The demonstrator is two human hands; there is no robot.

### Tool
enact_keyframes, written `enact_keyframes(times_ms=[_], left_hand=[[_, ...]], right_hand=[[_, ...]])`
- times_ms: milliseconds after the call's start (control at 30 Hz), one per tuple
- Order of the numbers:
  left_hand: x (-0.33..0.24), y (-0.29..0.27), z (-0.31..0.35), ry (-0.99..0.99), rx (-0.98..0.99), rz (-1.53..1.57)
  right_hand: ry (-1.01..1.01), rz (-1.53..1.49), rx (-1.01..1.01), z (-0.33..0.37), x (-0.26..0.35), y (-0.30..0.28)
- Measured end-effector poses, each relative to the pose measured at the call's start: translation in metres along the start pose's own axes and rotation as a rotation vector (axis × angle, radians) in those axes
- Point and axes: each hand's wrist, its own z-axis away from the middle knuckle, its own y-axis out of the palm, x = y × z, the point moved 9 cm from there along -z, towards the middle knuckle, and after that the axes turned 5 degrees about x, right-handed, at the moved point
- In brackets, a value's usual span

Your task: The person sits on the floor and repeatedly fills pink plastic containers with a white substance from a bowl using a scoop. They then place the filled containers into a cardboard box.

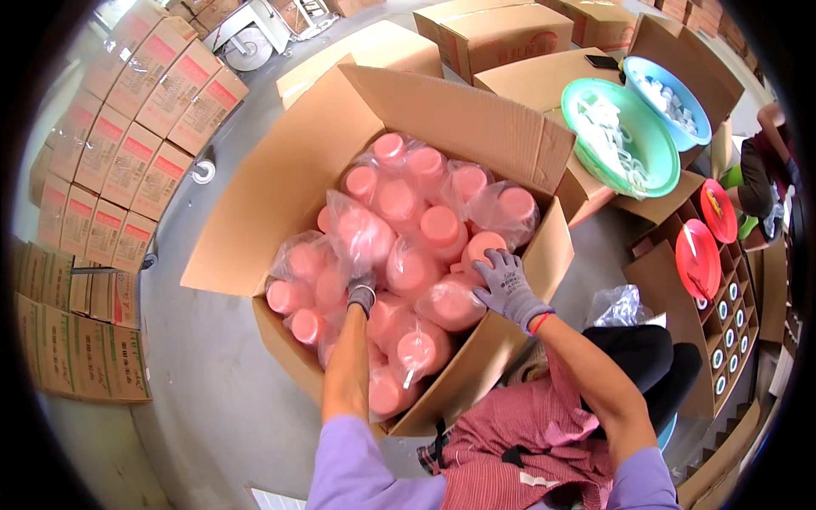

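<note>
Carton (pixel 255 195), lg., open, flaps up, mid-view; packed w/ pink bottles (pixel 397 201), pink caps, many in clear plastic bags. L hand (pixel 362 291), grey glove, is down among bottles near carton ctr., against lower end of 1 bagged bottle (pixel 364 231); fingers mostly hidden, can't tell if gripping. R hand (pixel 508 287), grey glove, fingers spread, on 1 pink bottle (pixel 486 244) at carton's R side; not closed round it. Red band (pixel 541 322) on R wrist. Upper R: green basin (pixel 650 149) w/ white pcs., just beside blue basin (pixel 693 136) w/ small whitish pcs. Far R: 2 red dishes (pixel 699 265) by divided carton (pixel 699 374) holding white-ringed items. L side: stacked boxes (pixel 127 157). Co-worker's arm at R edge.
</note>
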Motion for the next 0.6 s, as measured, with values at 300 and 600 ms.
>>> enact_keyframes(times_ms=[300, 600], left_hand=[[0.034, -0.197, -0.028, 0.107, -0.214, 0.838], [0.136, -0.028, -0.161, -0.181, 0.157, -0.084]], right_hand=[[0.135, 0.071, -0.110, -0.012, -0.033, 0.028], [0.144, -0.009, -0.096, -0.016, -0.035, 0.021]])
